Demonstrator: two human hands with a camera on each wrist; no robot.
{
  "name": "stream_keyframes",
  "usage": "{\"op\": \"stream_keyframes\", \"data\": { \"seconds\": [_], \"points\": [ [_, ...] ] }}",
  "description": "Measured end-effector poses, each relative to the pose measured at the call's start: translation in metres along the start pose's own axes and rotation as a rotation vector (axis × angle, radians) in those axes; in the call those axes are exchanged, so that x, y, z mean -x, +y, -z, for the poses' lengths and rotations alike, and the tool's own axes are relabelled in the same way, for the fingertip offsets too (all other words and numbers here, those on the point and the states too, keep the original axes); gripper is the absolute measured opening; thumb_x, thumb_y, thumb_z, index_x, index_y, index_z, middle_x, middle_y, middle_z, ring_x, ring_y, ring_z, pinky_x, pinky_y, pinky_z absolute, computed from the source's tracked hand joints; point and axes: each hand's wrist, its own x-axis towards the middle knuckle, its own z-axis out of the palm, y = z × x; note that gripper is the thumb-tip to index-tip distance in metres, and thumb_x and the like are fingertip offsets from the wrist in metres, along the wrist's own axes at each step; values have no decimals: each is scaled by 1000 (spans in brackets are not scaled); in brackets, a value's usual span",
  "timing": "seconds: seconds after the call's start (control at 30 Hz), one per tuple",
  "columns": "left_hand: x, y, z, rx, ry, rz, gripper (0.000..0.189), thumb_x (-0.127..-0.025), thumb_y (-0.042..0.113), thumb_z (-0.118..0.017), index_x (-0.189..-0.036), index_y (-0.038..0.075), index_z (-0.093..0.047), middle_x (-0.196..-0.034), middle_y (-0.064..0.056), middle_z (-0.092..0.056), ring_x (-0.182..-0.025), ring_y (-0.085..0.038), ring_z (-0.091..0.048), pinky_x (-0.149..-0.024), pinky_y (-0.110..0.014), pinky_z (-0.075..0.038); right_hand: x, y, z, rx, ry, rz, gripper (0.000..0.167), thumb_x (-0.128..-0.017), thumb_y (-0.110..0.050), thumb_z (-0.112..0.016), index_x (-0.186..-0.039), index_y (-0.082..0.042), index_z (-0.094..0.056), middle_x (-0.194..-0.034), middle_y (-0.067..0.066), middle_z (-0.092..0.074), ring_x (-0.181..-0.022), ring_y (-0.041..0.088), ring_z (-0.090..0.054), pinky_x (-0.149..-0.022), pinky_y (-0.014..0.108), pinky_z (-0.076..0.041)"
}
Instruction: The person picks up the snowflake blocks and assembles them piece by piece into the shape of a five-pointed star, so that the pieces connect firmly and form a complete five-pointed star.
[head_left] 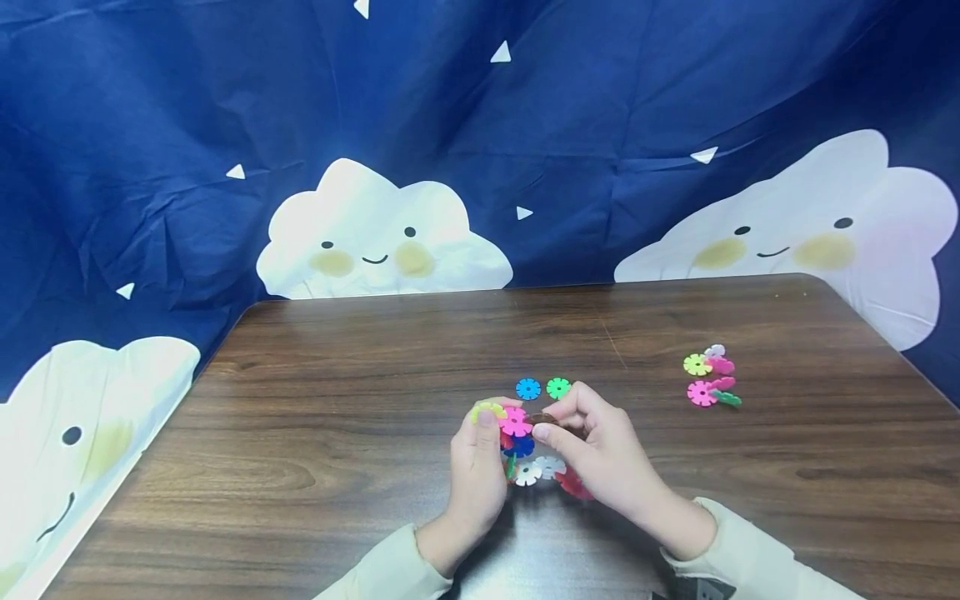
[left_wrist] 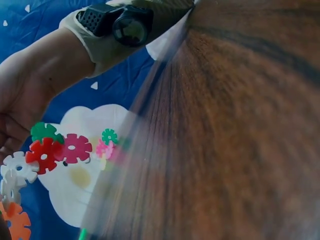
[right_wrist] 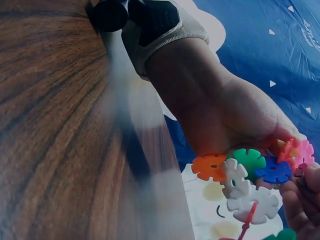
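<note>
My left hand (head_left: 480, 467) holds a joined chain of notched plastic flower discs above the table. At its top are a yellow disc (head_left: 489, 411) and a pink disc (head_left: 515, 422). Lower down hang a dark blue disc (right_wrist: 273, 170), a green disc (right_wrist: 247, 163), an orange disc (right_wrist: 210, 167), white discs (right_wrist: 252, 205) and a red disc (left_wrist: 43, 155). Between thumb and fingers, my right hand (head_left: 611, 450) pinches a brown disc (head_left: 542, 419) against the pink one's edge. Whether their slots have joined cannot be told. The left palm partly hides the chain.
A loose light blue disc (head_left: 528, 389) and a green disc (head_left: 558, 387) lie just beyond the hands. Farther right on the wooden table (head_left: 337, 358) are joined discs in yellow (head_left: 697, 364), white, pink and green. A blue cloth (head_left: 570, 108) with clouds hangs behind.
</note>
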Motion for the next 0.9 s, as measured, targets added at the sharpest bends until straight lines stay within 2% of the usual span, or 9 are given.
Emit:
{"op": "stream_keyframes", "data": {
  "seconds": [0.17,0.23,0.43,0.5,0.57,0.73,0.83,0.9],
  "points": [
    [1,1,1,-25,0,22,36,-102,10,-26,-100,-3,-60,-80,-20,-65,-67,-1,-57,-57,-23,-52,0,0,-1,57,31,18,16,-77,0,-71,-82,-4,-56,-69,6,-70,-48,0,-46,-37,22,-36],
    [1,1,1,-30,-4,18,35,-102,10,-27,-100,-3,-60,-82,-20,-66,-70,-2,-58,-60,-24,-53,0,1,0,64,34,41,16,-76,1,-71,-82,-4,-57,-69,6,-70,-48,-1,-46,-37,22,-35],
    [-1,0,6,-3,-63,39,30,-100,9,-33,-104,-1,-62,-86,-21,-65,-72,-2,-59,-61,-24,-54,-2,2,2,124,48,212,19,-74,2,-73,-84,-5,-59,-72,4,-70,-59,-2,-54,-49,18,-46],
    [-2,0,7,26,-80,59,29,-100,10,-35,-105,-2,-61,-89,-20,-65,-77,-3,-60,-66,-23,-54,-4,1,4,161,48,266,20,-73,1,-74,-85,-6,-60,-73,2,-70,-61,-1,-55,-53,17,-47],
    [-3,0,9,58,-97,82,29,-100,11,-36,-105,-4,-60,-90,-13,-65,-80,-3,-59,-71,-21,-52,-5,0,6,190,46,293,21,-72,0,-75,-85,-8,-61,-73,-1,-69,-62,0,-56,-54,18,-50],
    [-4,-1,10,230,-198,119,33,-100,14,-35,-109,-14,-51,-88,6,-62,-76,-2,-59,-66,-16,-51,-8,0,11,254,47,277,18,-71,-5,-78,-84,-10,-67,-77,-4,-69,-67,1,-60,-58,23,-54],
    [-4,-2,11,302,-261,111,39,-101,17,-32,-111,-18,-46,-94,4,-61,-79,-3,-60,-67,-15,-51,-10,0,13,272,32,275,17,-71,-5,-78,-84,-12,-69,-78,-6,-69,-69,1,-60,-58,22,-54],
    [-5,-2,11,320,-294,103,42,-101,18,-30,-111,-20,-45,-98,-10,-63,-82,-4,-62,-69,-18,-53,-10,1,15,271,19,287,17,-71,-4,-77,-84,-12,-70,-79,-7,-68,-69,2,-60,-58,22,-53]
  ]
}}
